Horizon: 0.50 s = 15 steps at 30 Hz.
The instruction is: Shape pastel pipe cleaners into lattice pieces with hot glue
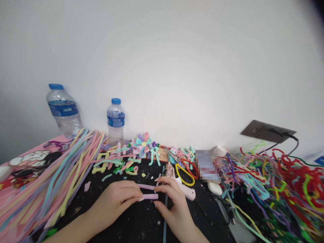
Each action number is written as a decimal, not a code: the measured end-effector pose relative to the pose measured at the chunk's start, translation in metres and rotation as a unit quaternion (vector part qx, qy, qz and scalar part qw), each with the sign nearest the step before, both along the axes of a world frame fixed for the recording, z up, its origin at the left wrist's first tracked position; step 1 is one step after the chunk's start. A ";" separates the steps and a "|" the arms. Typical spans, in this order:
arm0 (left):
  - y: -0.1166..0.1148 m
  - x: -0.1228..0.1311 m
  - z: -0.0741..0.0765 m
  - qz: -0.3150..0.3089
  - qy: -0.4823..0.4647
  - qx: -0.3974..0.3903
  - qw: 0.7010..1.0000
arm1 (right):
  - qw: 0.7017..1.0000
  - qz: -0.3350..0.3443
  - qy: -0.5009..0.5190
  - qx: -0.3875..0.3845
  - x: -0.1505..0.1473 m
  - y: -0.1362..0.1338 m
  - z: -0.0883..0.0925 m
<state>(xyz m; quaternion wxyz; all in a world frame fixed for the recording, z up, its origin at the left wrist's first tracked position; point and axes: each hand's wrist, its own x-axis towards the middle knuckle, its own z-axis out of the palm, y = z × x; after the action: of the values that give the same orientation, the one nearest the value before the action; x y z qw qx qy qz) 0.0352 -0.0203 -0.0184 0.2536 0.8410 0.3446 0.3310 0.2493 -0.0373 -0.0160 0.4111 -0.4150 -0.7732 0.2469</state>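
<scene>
Your left fingertips (133, 192) are pressed together in a pinch on the pink pipe cleaner (150, 196). Your right fingertips (162, 185) pinch its other side, at three o'clock from the left pinch. The stem lies in two short runs, one just above the other, bridging the small gap between your left hand (115, 202) and right hand (174, 206). It is low over the black table top (131, 224), at the bottom middle of the view. Your fingers hide where the two runs join, so I cannot tell which side the fold is on.

To work this bend cleanly, I'd hold both pinches close to the fold and let the thumbs do the pressing. Line the two runs up flush before you squeeze. The wire core likely takes a kink readily, so bend once and slowly rather than back and forth.

- **Four o'clock:** a light blue stem (165, 216) runs just beside your right fingers.
- **Two o'clock:** a pale pink glue gun (186, 192) lies near your right hand, with yellow-handled scissors (185, 175) beyond it.
- **Twelve o'clock:** a pipe-cleaner flower (143, 144) sits by the wall.
- **Nine o'clock:** a bundle of pastel stems (50, 184) fans out.
- **Three o'clock:** a bright tangle of stems (286, 182) is well apart from your hands.
</scene>
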 end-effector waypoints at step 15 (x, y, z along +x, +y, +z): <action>-0.004 0.007 -0.002 -0.024 0.023 -0.003 0.999 | 0.992 0.037 -0.072 0.092 -0.003 -0.004 0.001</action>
<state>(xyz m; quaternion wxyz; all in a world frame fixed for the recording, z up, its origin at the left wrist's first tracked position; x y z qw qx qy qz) 0.0421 -0.0244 -0.0199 0.2564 0.8556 0.3309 0.3044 0.2463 -0.0411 -0.0148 0.3815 -0.3633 -0.8349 0.1593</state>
